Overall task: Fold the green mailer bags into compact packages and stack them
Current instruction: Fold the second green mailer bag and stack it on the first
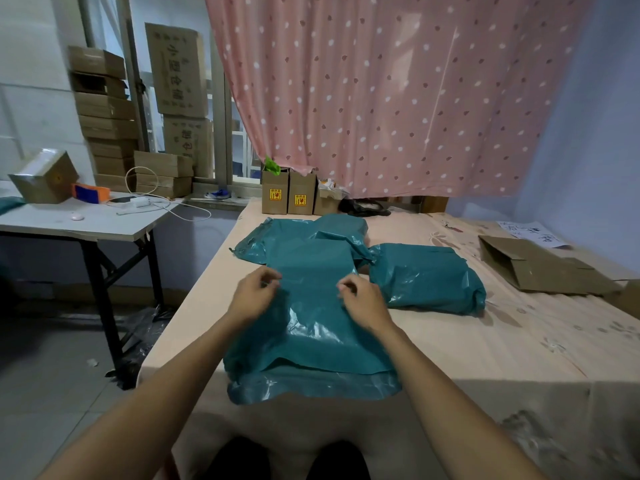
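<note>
I see both hands working over a green mailer bag (pixel 311 341) spread on the bed (pixel 485 358), near its front edge and covered in a pale peach floral sheet. My left hand (pixel 254 296) has its fingers (pixel 272 277) curled narrow, pinching the plastic at the bag's far left corner; my right hand (pixel 363 301) mirrors it, fingers (pixel 346 287) bent and nipping the bag's far right edge. The bag's near end shows a folded flap and a glossy lip hanging toward the bed's front. Just beyond the hands lies another green mailer bag (pixel 304 240), flatter and partly overlapped, and to its right a folded green package (pixel 429 275) rests on the sheet. A flattened cardboard box (pixel 540 265) lies well apart on the right. Three small upright cartons (pixel 294 195) stand at the far end below the pink dotted curtain (pixel 398 98).
</note>
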